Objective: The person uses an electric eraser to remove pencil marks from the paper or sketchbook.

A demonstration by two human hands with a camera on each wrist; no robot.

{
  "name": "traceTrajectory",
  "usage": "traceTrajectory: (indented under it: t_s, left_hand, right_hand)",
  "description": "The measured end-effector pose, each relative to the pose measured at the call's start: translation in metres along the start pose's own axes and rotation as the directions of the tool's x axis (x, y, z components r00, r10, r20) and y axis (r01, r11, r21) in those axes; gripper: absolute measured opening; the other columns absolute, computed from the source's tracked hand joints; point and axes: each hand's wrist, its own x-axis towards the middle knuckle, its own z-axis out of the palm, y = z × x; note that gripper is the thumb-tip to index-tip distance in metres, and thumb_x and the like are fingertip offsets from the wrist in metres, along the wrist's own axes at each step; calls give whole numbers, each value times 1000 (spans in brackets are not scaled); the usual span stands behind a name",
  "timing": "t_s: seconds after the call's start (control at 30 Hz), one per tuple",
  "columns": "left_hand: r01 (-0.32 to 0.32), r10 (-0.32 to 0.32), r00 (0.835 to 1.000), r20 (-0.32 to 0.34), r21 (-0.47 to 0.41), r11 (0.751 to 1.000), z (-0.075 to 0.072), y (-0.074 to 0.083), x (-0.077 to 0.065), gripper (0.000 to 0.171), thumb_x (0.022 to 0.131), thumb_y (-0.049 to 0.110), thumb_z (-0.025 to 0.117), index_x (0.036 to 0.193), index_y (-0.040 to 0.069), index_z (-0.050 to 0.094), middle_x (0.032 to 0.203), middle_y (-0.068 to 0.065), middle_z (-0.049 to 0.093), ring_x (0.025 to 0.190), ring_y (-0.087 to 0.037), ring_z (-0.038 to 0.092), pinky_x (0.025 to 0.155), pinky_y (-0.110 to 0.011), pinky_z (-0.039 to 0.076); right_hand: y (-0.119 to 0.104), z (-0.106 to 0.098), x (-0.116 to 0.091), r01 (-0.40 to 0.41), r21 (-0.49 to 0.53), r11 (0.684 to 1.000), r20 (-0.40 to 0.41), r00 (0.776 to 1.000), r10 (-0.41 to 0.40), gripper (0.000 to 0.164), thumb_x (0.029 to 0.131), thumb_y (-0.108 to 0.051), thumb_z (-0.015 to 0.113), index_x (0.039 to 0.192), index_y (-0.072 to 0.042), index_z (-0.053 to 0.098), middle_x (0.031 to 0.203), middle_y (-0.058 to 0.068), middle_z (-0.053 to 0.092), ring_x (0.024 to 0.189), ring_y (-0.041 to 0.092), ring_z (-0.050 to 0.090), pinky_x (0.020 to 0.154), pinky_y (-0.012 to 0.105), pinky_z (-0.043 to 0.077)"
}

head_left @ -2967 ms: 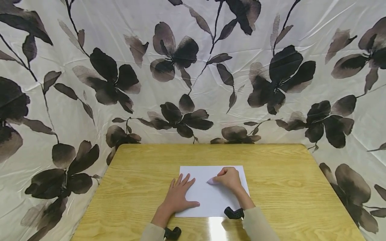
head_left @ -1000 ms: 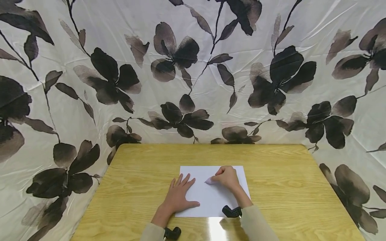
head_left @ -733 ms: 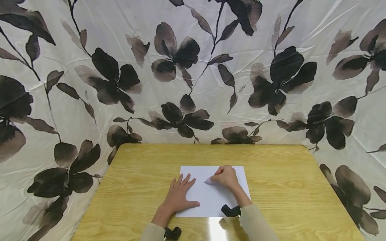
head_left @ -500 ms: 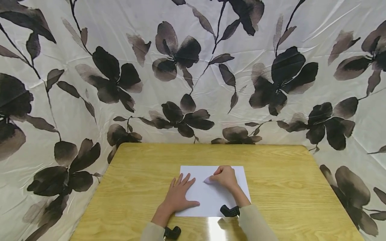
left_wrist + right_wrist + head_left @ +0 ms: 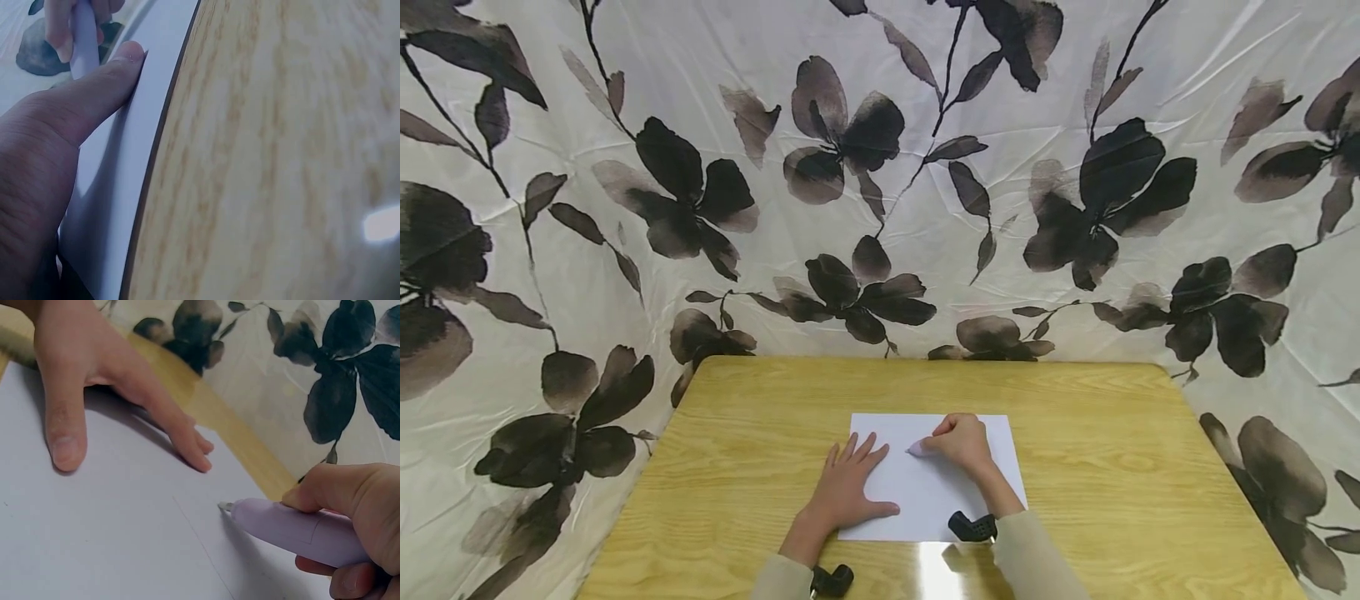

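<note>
Left hand (image 5: 844,493): fingers spread on the left of the paper (image 5: 921,492)
Right hand (image 5: 964,442): fingers grip a purple tool (image 5: 294,531)
Tool tip (image 5: 225,505): maybe touching the paper

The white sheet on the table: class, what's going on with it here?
A person's left hand lies spread on the left part of the white sheet, which is on a wood-grain table. Their right hand grips a lavender pen-shaped tool, its tip at or just above the sheet. A thin, faint line shows near the tip; whether it is drawn or cut, I can't tell.
</note>
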Motion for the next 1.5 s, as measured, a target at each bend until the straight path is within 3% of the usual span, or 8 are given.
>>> traceTrajectory:
  t_s: [0.63,1.0,1.23,1.5]
  left_hand:
    - [26,-26,999,39,12,1000,-7,5,-2,101,71,83,55,151,23,39,159,-6,22,145,-35,11,113,-60,7]
    - [22,-22,1000,22,1,1000,-5,4,-2,100,71,82,56,150,22,40,159,-7,24,145,-37,12,112,-61,7]
    - [10,-10,1000,25,-5,1000,-9,7,1,100,71,82,57,150,22,40,158,-7,24,145,-36,12,112,-61,7]
    - [27,-27,999,37,-3,1000,-7,8,1,101,71,82,57,150,22,40,159,-7,24,145,-36,11,112,-61,6]
  right_hand:
    - [0,2,0,-22,19,1000,20,1000,22,26,63,-23,90,64,-12,67,65,-1,63,64,18,55,53,30,45]
    - [0,3,1,-7,20,1000,14,1000,6,27,62,-25,91,64,-12,68,65,-2,63,64,18,56,55,30,45]
    - [3,-3,-1,-37,20,999,-25,999,38,25,64,-20,90,65,-11,67,66,0,63,65,18,55,53,30,45]
    - [4,-8,-3,-31,29,999,1,1000,31,27,62,-22,91,64,-11,66,66,0,63,66,18,55,55,30,45]
